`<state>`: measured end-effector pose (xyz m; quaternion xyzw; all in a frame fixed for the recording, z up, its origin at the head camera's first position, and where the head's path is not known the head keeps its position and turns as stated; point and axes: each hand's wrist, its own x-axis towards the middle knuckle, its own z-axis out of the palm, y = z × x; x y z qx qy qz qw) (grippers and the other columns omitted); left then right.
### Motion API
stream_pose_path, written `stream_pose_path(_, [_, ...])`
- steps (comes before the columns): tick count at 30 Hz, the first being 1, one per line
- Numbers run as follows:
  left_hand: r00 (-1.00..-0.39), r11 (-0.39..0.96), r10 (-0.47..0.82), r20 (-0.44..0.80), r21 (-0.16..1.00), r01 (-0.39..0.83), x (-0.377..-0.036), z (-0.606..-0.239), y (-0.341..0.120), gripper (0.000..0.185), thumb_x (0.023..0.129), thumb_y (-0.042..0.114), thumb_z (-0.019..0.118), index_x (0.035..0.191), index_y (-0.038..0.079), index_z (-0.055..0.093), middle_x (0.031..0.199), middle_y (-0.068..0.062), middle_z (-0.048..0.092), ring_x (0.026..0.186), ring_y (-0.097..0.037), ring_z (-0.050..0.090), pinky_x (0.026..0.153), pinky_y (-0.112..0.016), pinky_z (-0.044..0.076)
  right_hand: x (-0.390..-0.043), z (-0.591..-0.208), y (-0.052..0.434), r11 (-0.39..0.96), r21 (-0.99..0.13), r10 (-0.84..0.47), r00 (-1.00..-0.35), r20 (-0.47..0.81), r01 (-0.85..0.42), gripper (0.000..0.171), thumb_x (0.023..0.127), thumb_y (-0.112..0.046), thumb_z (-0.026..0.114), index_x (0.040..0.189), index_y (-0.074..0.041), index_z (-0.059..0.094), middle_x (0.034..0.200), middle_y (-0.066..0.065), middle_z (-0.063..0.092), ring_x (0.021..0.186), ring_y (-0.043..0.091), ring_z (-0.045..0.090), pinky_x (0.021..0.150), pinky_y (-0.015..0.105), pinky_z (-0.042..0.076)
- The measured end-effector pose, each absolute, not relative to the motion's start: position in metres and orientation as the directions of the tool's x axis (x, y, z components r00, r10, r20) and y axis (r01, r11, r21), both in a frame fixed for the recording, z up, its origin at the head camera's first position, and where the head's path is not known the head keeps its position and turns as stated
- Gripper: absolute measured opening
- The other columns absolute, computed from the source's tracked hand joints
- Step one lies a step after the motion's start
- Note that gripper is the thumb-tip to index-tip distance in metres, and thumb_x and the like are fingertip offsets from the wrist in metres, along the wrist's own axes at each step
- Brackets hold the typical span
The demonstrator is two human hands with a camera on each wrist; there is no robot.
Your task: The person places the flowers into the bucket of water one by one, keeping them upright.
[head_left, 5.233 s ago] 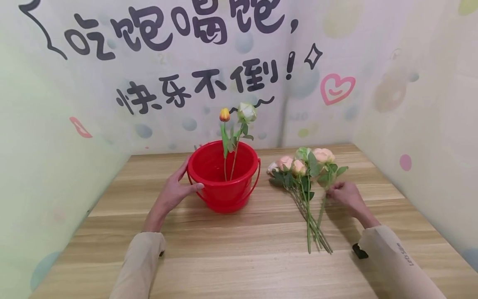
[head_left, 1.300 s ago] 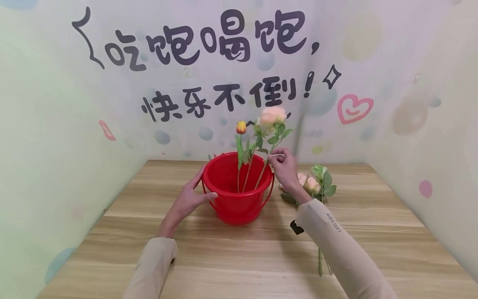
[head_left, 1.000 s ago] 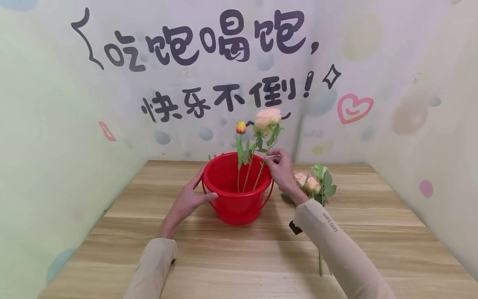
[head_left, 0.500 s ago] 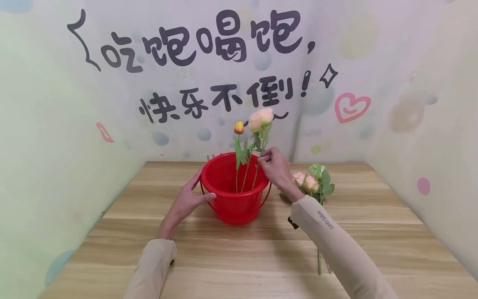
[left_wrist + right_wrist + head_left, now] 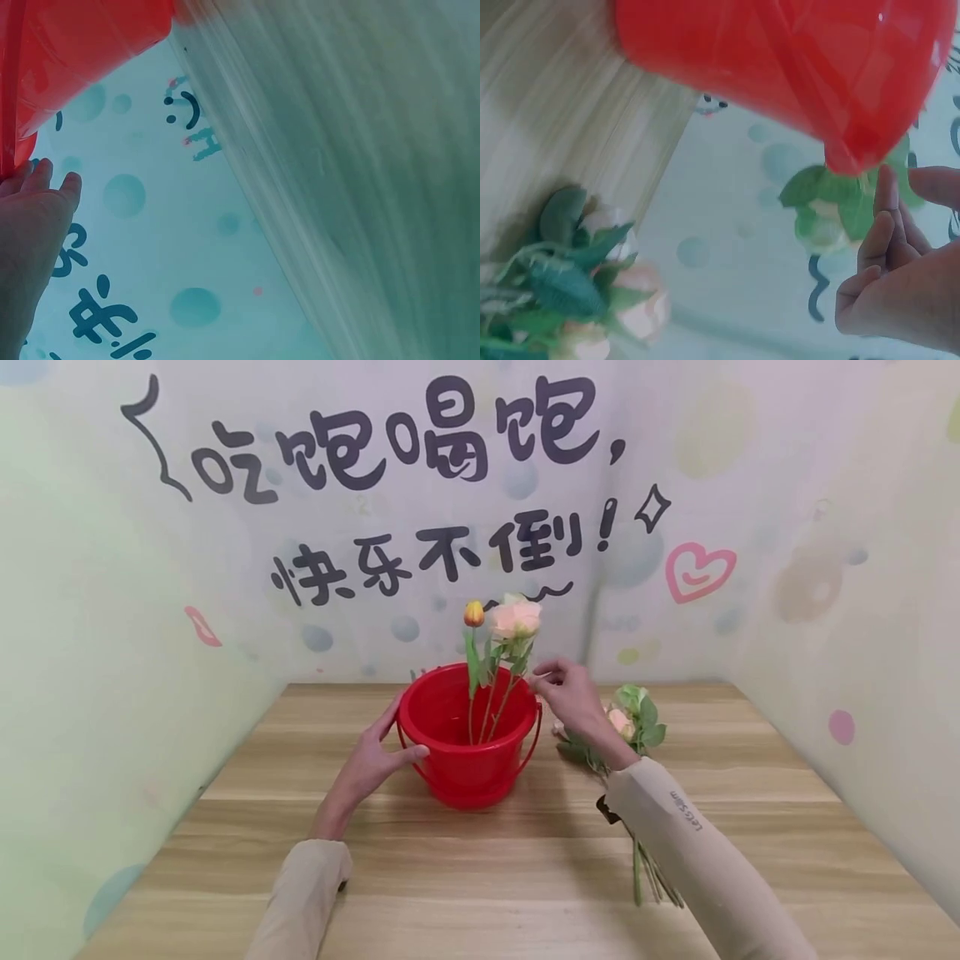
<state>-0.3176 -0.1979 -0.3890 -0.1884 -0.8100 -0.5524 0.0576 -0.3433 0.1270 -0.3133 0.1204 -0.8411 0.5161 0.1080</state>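
A red bucket [image 5: 468,781] stands upright on the table. My left hand [image 5: 363,768] rests against its left side, thumb at the front rim and fingers stretched along the side. Inside lean an orange-yellow tulip [image 5: 473,613], a pink rose [image 5: 517,620] and, mostly hidden behind it, a white rose [image 5: 513,598]. Just right of the rose's stem, over the bucket's right rim, is my right hand [image 5: 573,700]. In the right wrist view, a gap separates the thumb and index finger of my right hand [image 5: 907,270], with nothing between them; its other fingers are loosely bent.
More pink and green flowers [image 5: 633,718] lie on the wooden table [image 5: 480,893], right of the bucket and partly under my right forearm. Their stems point toward me. A printed wall [image 5: 405,652] stands behind the table. The bucket's handle [image 5: 534,747] hangs down.
My right hand picked the pink rose off the table pile and set it in the bucket. It has now let go and drawn slightly right. My left hand stays at the bucket.
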Motion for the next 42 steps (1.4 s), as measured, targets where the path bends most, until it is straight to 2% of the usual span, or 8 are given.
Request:
stream_pose_path(4, [-0.920,0.320,0.240,0.308,0.870,0.375,-0.319,-0.387,-0.198,0.096,0.089,0.038,0.082,0.166,0.026,0.026,0.167,-0.005,0.032,0.152,-0.034,0.024,0.107,-0.063,0.044,-0.340,-0.312,0.150,0.437,-0.849,-0.068,-0.952,0.298,-0.297,0.028,0.104,-0.013,0.062,0.123,0.007,0.063,0.108,0.024,0.071,0.100,0.032,0.068,0.071,0.025,0.048])
stream_pose_path(12, [-0.923,0.329,0.245,0.296,0.870,0.366,-0.320,-0.383,-0.199,0.097,0.088,0.039,0.082,0.166,0.029,0.026,0.167,-0.002,0.031,0.153,-0.033,0.024,0.105,-0.061,0.046,-0.331,-0.328,0.208,0.495,-0.835,0.002,-0.961,0.278,-0.240,0.031,0.104,-0.015,0.061,0.123,0.009,0.063,0.105,0.023,0.072,0.082,0.015,0.060,0.064,0.024,0.044])
stream_pose_path(16, [-0.925,0.339,0.240,0.295,0.867,0.365,-0.320,-0.383,-0.199,0.097,0.088,0.038,0.082,0.166,0.028,0.025,0.167,-0.003,0.031,0.153,-0.034,0.024,0.105,-0.061,0.047,-0.325,-0.346,0.235,0.529,-0.828,0.006,-0.974,0.225,-0.188,0.032,0.105,-0.018,0.061,0.118,0.011,0.065,0.104,0.025,0.072,0.085,0.023,0.060,0.064,0.029,0.047])
stream_pose_path(20, [-0.926,0.342,0.238,0.292,0.867,0.362,-0.319,-0.383,-0.199,0.097,0.088,0.037,0.082,0.166,0.028,0.025,0.167,-0.003,0.030,0.152,-0.033,0.024,0.105,-0.061,0.047,-0.319,-0.368,0.261,0.550,-0.828,-0.008,-0.993,0.119,-0.104,0.035,0.106,-0.020,0.059,0.118,0.013,0.065,0.103,0.022,0.072,0.100,0.036,0.064,0.078,0.039,0.052])
stream_pose_path(24, [-0.928,0.344,0.245,0.281,0.870,0.355,-0.320,-0.383,-0.199,0.097,0.088,0.038,0.082,0.166,0.029,0.025,0.167,-0.003,0.030,0.153,-0.033,0.024,0.105,-0.061,0.047,-0.312,-0.386,0.282,0.562,-0.826,-0.039,-0.999,0.025,-0.043,0.034,0.105,-0.017,0.058,0.117,0.015,0.065,0.101,0.021,0.074,0.099,0.037,0.067,0.083,0.044,0.055])
stream_pose_path(27, [-0.929,0.349,0.245,0.278,0.868,0.352,-0.320,-0.383,-0.199,0.097,0.088,0.038,0.082,0.166,0.029,0.025,0.167,-0.004,0.030,0.153,-0.034,0.023,0.105,-0.061,0.047,-0.309,-0.395,0.291,0.549,-0.835,-0.061,-0.998,-0.017,-0.019,0.031,0.104,-0.013,0.059,0.114,0.016,0.066,0.096,0.020,0.076,0.087,0.030,0.067,0.072,0.038,0.055])
stream_pose_path(32, [-0.930,0.357,0.242,0.278,0.865,0.351,-0.320,-0.383,-0.199,0.096,0.089,0.038,0.082,0.166,0.029,0.025,0.167,-0.003,0.031,0.153,-0.033,0.024,0.106,-0.061,0.046,-0.306,-0.407,0.294,0.490,-0.871,-0.079,-0.993,-0.091,0.041,0.027,0.101,-0.008,0.059,0.111,0.016,0.065,0.087,0.010,0.075,0.074,0.015,0.063,0.057,0.024,0.047])
stream_pose_path(42, [-0.924,0.339,0.256,0.283,0.869,0.360,-0.320,-0.388,-0.195,0.096,0.090,0.036,0.081,0.166,0.029,0.024,0.168,-0.003,0.030,0.153,-0.032,0.023,0.109,-0.062,0.041,-0.308,-0.423,0.294,0.423,-0.900,-0.113,-0.979,-0.167,0.105,0.025,0.099,0.000,0.054,0.111,0.020,0.063,0.078,0.003,0.066,0.067,0.007,0.059,0.058,0.019,0.051])
